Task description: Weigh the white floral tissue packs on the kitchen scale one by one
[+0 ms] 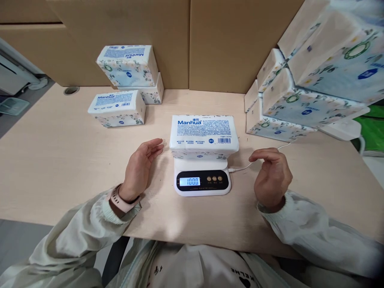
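manhua pack [204,136] sits on white scale [203,191], frame center. left hand [139,168] at center left, right hand [272,176] at center right: fingers empty, loosely curved, apart from pack. 3 similar packs [117,108] stand upper left.

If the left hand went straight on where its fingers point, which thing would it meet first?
The left hand would probably first meet the white, rectangular, plastic-wrapped Manhua pack on the white plastic digital scale, though depth is unclear.
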`<state>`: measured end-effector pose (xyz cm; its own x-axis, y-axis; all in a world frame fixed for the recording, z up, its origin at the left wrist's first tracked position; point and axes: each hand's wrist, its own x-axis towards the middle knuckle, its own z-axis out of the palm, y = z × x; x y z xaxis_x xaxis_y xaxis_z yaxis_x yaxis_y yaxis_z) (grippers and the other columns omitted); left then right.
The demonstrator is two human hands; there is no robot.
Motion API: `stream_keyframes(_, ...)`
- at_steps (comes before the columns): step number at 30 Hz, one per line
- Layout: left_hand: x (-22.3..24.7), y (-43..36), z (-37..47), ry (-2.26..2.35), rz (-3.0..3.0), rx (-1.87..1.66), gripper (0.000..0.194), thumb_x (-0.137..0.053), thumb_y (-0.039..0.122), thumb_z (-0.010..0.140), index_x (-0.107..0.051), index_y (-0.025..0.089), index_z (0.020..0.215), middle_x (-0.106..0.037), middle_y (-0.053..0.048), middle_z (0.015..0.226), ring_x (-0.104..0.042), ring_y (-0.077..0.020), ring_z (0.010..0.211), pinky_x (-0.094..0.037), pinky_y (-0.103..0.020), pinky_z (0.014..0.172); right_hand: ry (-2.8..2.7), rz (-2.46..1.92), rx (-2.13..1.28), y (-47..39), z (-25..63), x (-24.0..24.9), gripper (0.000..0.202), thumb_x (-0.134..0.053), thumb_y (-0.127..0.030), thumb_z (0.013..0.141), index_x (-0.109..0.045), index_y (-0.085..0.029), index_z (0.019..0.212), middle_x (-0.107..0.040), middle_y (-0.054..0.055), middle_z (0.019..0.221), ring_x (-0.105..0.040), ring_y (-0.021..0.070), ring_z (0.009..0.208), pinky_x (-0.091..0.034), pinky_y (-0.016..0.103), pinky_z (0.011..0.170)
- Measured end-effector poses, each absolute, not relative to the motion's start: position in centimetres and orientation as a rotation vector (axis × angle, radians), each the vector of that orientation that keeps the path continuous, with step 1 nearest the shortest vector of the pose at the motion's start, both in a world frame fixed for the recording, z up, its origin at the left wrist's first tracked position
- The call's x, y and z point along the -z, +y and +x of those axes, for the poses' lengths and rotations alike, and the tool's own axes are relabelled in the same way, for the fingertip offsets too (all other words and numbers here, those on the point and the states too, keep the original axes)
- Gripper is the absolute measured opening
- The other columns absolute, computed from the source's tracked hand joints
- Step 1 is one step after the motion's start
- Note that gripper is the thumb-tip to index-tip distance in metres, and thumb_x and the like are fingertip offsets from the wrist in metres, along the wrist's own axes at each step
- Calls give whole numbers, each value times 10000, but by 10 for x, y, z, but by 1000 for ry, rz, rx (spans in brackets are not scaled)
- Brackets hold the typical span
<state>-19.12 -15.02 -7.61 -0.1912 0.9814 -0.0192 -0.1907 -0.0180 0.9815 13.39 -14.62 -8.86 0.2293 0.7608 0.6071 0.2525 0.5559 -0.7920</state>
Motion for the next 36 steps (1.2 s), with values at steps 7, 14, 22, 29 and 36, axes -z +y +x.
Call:
stream_keyframes(7, 74, -151, -191, 1197, 963, -1432, 410, -652, 550, 978, -817, 216, 1150, -768, -107, 1299, -680, -300, 1250, -462, -552, 1227, -1366, -1002, -422, -146, 136, 90, 367, -463, -440, 1079, -776, -325, 925, -683, 46, 837, -652, 269, 825, -481, 450, 774)
stream_keyframes(14, 72, -151, -190, 1192, 960, -1423, 377, -640, 527, 996, -821, 229, 1140, -771, -98, 1290, -680, -290, 1254, -464, -542, 1229, -1419, -1045, -389, -146, 138, 89, 438, -410, -469, 1091, -767, -345, 869, -685, 64, 820, -654, 284, 788, -496, 483, 738)
stream_keyframes(22, 72, -151, -189, 1219, 943, -1420, 376, -601, 495, 1004, -801, 207, 1141, -765, -112, 1306, -683, -302, 1257, -457, -557, 1237, -1430, -1017, -382, -146, 138, 90, 448, -410, -440, 1099, -772, -321, 864, -691, 49, 829, -654, 264, 790, -478, 459, 741)
stream_keyframes(29, 72, -151, -189, 1242, 987, -1398, 410, -586, 532, 1002, -790, 209, 1151, -762, -121, 1310, -686, -318, 1271, -460, -578, 1242, -1409, -1115, -417, -150, 135, 85, 467, -401, -505, 1084, -765, -350, 834, -694, 69, 833, -666, 300, 819, -527, 515, 783)
stream_keyframes(36, 72, -152, -190, 1243, 1010, -1404, 436, -584, 553, 1006, -780, 203, 1178, -751, -126, 1350, -685, -328, 1289, -460, -591, 1248, -1430, -1070, -434, -149, 139, 87, 443, -412, -470, 1093, -771, -324, 878, -705, 69, 867, -677, 296, 857, -524, 498, 805)
